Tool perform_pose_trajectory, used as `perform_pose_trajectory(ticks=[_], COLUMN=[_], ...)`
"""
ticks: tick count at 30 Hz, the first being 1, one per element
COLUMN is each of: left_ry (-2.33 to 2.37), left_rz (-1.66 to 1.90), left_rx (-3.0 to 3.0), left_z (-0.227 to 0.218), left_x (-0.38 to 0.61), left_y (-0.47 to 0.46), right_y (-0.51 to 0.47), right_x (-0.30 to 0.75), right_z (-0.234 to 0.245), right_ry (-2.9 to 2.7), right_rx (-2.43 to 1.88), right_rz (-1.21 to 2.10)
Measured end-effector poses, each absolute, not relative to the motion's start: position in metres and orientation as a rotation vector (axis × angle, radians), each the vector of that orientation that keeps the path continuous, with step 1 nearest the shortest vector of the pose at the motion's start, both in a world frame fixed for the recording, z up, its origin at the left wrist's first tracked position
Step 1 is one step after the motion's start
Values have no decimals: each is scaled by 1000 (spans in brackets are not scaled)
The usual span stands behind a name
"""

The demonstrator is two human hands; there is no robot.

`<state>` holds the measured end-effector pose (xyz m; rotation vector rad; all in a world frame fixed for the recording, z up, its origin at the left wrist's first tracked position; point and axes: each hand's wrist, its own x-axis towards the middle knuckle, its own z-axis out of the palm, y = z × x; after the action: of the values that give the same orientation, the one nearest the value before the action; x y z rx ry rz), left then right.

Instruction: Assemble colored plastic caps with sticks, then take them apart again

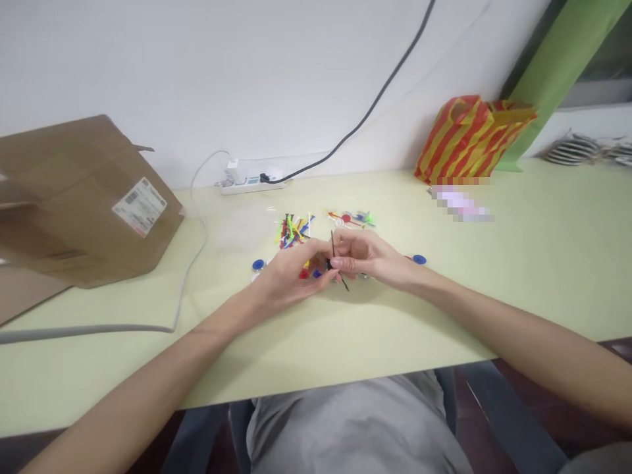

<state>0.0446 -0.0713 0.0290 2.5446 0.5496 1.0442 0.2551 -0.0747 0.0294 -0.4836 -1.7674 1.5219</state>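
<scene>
My left hand (291,271) and my right hand (371,259) meet over the middle of the pale green table (518,263). Both pinch a thin black stick (338,260) that stands nearly upright between their fingertips. Just beyond the hands lies a heap of coloured plastic sticks (292,230), and a smaller scatter of sticks with a red disc (348,218) to its right. Blue round caps lie at the left (257,264) and right (419,259) of the hands. Small red pieces (304,272) show under my left fingers.
An open brown cardboard box (89,197) stands at the left. A white power strip (251,182) with a black cable (375,102) lies by the wall, and a grey cable (99,327) crosses the table's left part. A red-and-yellow striped bag (469,135) stands at the back right.
</scene>
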Motion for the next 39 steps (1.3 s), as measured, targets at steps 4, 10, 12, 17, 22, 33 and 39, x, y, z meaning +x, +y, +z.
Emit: perform_pose_trajectory(ticks=[4, 10, 12, 17, 22, 33, 39], left_ry=[510, 877, 956, 1123, 1274, 972, 807], left_rz=[1085, 1226, 1219, 1269, 1302, 1248, 1069], left_rx=[2775, 2790, 2788, 2732, 2602, 1805, 1612], left_z=[31, 34, 33, 22, 19, 31, 36], left_x=[40, 8, 2, -4, -17, 15, 33], left_y=[-64, -38, -30, -14, -5, -31, -48], right_y=[-67, -48, -43, -25, 20, -19, -53], right_x=[264, 286, 291, 278, 229, 237, 234], right_z=[30, 29, 26, 20, 27, 48, 39], right_ry=[-1833, -1601, -1466, -1352, -1498, -1855, -1827], right_rx=[-448, -690, -804, -1003, -1145, -800, -724], right_rz=[1527, 1305, 1271, 1388, 1452, 1075, 969])
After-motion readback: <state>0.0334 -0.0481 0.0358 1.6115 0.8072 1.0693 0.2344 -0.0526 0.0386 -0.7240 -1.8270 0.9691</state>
